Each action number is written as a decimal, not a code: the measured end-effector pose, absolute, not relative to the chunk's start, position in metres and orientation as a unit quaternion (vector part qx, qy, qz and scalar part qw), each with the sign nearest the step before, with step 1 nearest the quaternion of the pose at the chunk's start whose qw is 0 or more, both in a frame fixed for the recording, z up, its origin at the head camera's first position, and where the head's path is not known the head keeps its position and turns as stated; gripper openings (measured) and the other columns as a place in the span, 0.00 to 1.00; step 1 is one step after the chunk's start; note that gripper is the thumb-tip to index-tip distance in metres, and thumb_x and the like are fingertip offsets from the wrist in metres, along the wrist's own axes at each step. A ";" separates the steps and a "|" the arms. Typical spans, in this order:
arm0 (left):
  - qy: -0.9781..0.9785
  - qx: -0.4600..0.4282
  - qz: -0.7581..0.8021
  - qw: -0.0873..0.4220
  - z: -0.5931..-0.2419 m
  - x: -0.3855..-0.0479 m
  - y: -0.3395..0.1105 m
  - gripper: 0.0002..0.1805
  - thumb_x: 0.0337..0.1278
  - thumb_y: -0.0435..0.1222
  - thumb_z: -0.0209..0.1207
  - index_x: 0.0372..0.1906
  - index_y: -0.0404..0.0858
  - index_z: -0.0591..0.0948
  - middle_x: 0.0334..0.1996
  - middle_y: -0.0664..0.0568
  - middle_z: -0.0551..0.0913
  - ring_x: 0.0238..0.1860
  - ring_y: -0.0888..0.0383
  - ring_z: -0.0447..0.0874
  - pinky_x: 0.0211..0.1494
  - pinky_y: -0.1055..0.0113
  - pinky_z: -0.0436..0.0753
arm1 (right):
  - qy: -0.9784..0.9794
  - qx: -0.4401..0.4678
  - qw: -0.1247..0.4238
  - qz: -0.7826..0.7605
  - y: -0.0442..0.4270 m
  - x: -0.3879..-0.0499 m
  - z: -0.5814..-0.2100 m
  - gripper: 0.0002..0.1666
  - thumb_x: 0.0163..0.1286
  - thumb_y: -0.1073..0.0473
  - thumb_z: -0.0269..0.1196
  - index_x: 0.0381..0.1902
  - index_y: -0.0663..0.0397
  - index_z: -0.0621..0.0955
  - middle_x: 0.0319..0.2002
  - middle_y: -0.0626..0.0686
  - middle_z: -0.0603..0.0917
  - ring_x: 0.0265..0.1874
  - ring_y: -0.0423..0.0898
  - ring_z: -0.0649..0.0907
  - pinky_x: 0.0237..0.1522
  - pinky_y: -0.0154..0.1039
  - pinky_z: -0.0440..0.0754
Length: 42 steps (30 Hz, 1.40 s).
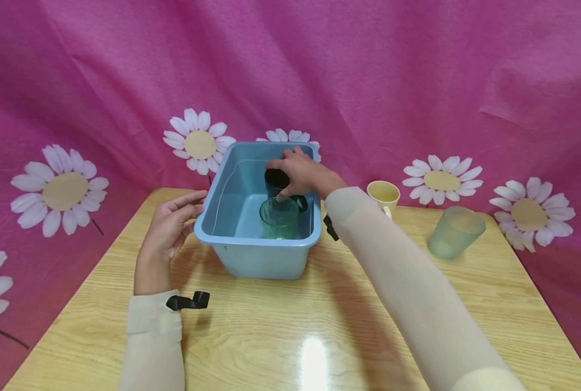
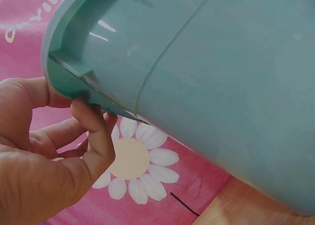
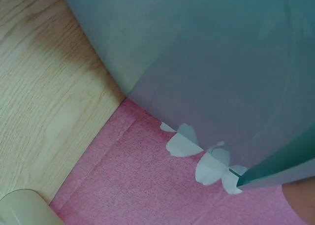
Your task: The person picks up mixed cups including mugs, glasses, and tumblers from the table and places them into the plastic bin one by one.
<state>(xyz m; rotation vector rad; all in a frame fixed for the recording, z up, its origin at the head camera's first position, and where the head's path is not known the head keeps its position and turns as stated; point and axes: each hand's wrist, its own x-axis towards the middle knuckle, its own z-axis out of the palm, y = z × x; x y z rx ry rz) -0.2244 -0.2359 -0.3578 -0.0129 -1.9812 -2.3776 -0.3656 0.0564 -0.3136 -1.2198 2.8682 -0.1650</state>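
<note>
A blue plastic basin [image 1: 258, 241] stands on the table. At its left rim my left hand [image 1: 169, 225] pinches the edge between thumb and fingers; the left wrist view shows this hand [image 2: 64, 136] against the rim's underside. My right hand [image 1: 302, 172] reaches over the right wall and grips a dark mug [image 1: 274, 187] from above, inside the basin. A dark handle shows to the right, below the palm. Just nearer than the dark mug is a green clear glass cup [image 1: 279, 218] in the basin. The right wrist view shows mostly the basin's outer wall [image 3: 197, 52], with my fingers hidden.
Right of the basin, a cream mug [image 1: 384, 195] stands near the table's back edge. A frosted pale green tumbler [image 1: 455, 233] is farther right. The wooden table [image 1: 251, 336] meets a pink cloth with white daisies [image 1: 359, 98] behind and at the sides.
</note>
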 end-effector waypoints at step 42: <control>-0.648 -0.004 -0.761 0.025 -0.356 -0.224 -0.236 0.21 0.70 0.28 0.58 0.65 0.27 0.78 0.47 0.55 0.85 0.40 0.63 0.84 0.43 0.71 0.86 | 0.901 -0.411 0.105 0.090 0.037 -0.362 -0.325 0.43 0.61 0.42 0.75 0.68 0.39 0.66 0.54 0.54 0.76 0.53 0.50 0.76 0.57 0.47 0.80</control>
